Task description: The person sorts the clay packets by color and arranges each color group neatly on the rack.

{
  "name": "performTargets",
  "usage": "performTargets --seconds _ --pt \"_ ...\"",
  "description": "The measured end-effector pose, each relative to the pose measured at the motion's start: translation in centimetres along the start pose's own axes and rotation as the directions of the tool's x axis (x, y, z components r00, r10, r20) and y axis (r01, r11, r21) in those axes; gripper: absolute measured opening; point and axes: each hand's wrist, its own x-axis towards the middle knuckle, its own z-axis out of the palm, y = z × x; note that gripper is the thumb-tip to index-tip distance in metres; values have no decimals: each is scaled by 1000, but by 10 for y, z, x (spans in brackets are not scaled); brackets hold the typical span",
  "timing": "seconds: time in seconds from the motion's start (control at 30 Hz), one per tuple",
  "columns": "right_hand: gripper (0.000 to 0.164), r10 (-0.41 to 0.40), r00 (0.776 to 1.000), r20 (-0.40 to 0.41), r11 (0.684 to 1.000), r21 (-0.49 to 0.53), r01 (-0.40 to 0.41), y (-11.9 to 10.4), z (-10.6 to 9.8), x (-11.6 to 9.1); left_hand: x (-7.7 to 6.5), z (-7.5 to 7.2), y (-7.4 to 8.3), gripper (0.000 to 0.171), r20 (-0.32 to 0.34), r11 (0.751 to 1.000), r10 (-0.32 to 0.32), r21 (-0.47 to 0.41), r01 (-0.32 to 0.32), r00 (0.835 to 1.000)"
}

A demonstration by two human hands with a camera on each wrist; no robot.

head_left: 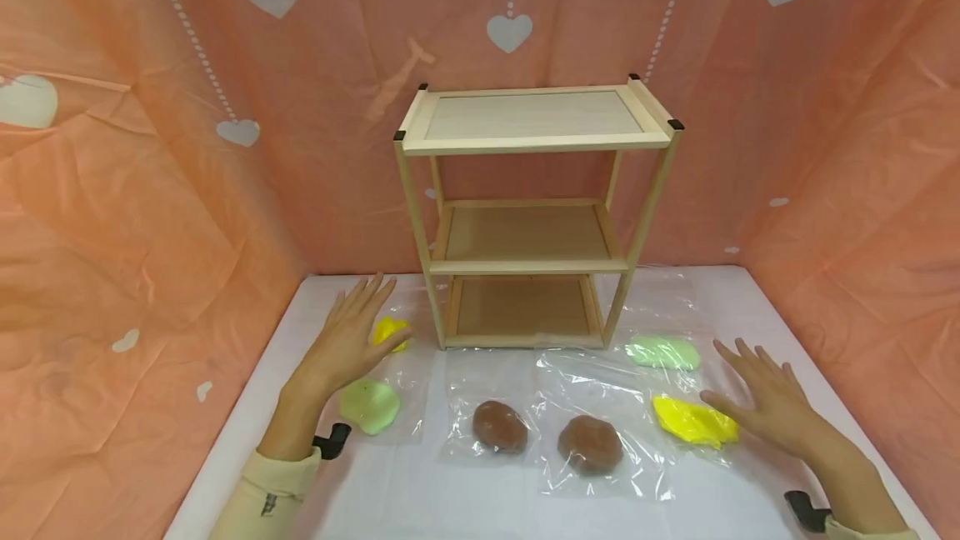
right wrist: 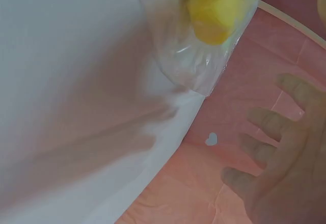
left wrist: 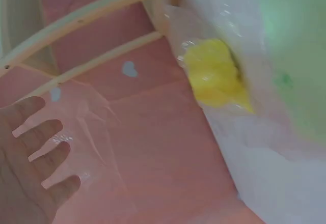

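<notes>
My left hand (head_left: 348, 348) hovers over the table's left side with its fingers straight and holds nothing. Under and beside it lie a yellow lump (head_left: 388, 332) and a pale green flattened lump (head_left: 370, 405), both in clear plastic bags. My right hand (head_left: 772, 402), fingers spread, is empty at the right. Close to its thumb is a bagged yellow lump (head_left: 693, 422), with a pale green oblong piece (head_left: 663, 352) behind it. Two brown rounded lumps, the left one (head_left: 500, 427) and the right one (head_left: 590, 444), sit in clear bags at the front middle.
A three-tier light wooden shelf (head_left: 528, 267) with black corner caps stands at the back middle of the white table (head_left: 450, 507). Pink-orange cloth (head_left: 337, 107) printed with hearts hangs behind and along both sides.
</notes>
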Motion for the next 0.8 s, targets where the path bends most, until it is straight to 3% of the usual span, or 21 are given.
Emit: performTargets --seconds 0.27,0.57,0.8 --pt "92 -38 999 -22 999 33 39 3 6 -4 11 -8 12 83 -26 991 52 -119 -54 998" --pt "94 -21 1000 -16 998 51 22 1 10 -11 32 -13 23 78 -77 945 20 -324 -44 997" --pt "91 -44 999 -26 999 30 45 0 12 -16 44 -19 28 69 -161 923 61 -366 -117 985"
